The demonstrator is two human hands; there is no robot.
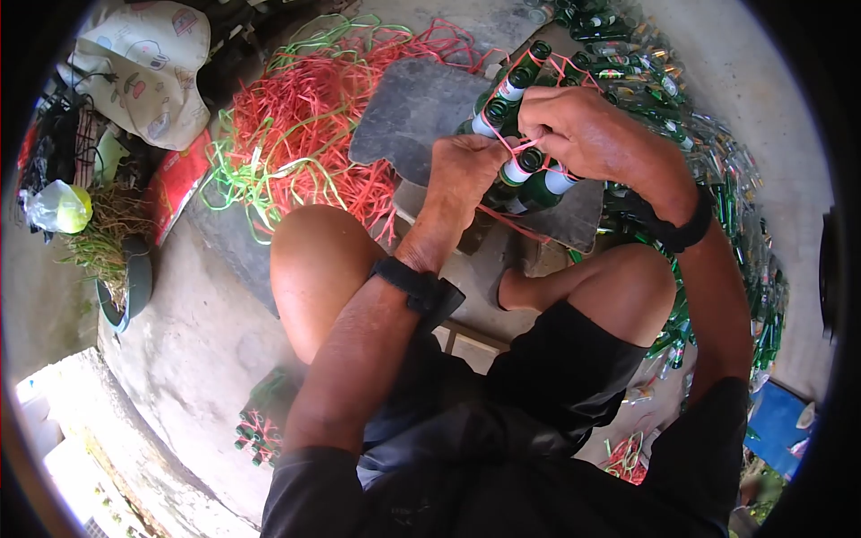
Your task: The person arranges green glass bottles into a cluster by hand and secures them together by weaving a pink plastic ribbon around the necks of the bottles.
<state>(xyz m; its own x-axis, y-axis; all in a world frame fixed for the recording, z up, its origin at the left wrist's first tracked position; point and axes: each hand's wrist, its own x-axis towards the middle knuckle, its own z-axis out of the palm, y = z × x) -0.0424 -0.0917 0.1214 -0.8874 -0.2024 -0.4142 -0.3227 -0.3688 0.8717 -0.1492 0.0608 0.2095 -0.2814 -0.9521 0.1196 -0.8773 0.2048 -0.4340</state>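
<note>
A cluster of green glass bottles (541,190) with pale neck labels stands upright in front of me, red plastic strapping (530,144) running around their necks. My left hand (464,170) is at the near left side of the cluster, thumb and fingers pinched on the strapping. From the right, my right hand (578,130) reaches over the bottles and grips the same strapping, its fingers curled and close to the left fingertips. Part of the bottles is hidden behind both hands. Beneath them lies a dark flat slab (583,220).
A heap of red and green plastic strips (305,125) lies to the left, beside another dark slab (404,108). Many loose green bottles (659,85) are piled along the right wall. A tied bottle bundle (260,435) sits at lower left, and a plant pot (134,282) farther left.
</note>
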